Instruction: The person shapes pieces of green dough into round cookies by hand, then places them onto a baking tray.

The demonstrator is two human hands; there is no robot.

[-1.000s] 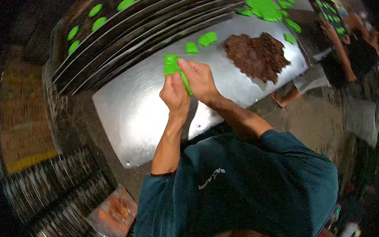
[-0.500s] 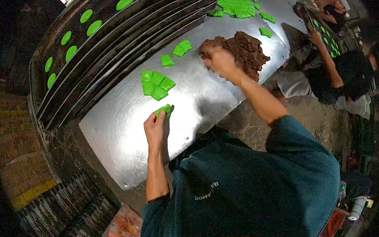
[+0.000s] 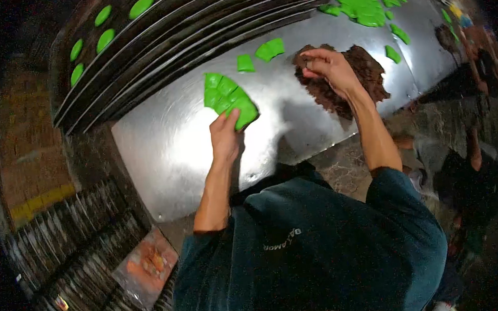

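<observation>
My left hand (image 3: 225,135) grips a flat green dough piece (image 3: 244,110), thumb on top, beside a cluster of joined green pieces (image 3: 217,89) on the metal table (image 3: 168,143). Over the crumbly brown mass (image 3: 369,71) is my right hand (image 3: 329,71), its fingers bent and pinched together; whatever lies between the fingertips is too small to make out. Two smaller green portions, a single piece (image 3: 245,63) and a wider one (image 3: 270,50), lie between the cluster and the brown mass.
Stacked dark trays (image 3: 195,22) line the table's far side, the top one bearing green ovals (image 3: 105,40). A large green pile (image 3: 359,3) sits at the far right. Another person (image 3: 470,182) is at the right. A plastic bag (image 3: 147,267) lies lower left, by ridged racks.
The view has shifted, so the table's contents appear further right. My left hand has brought its green piece up against the cluster. My right hand still hovers at the brown mass, fingers now clearer.
</observation>
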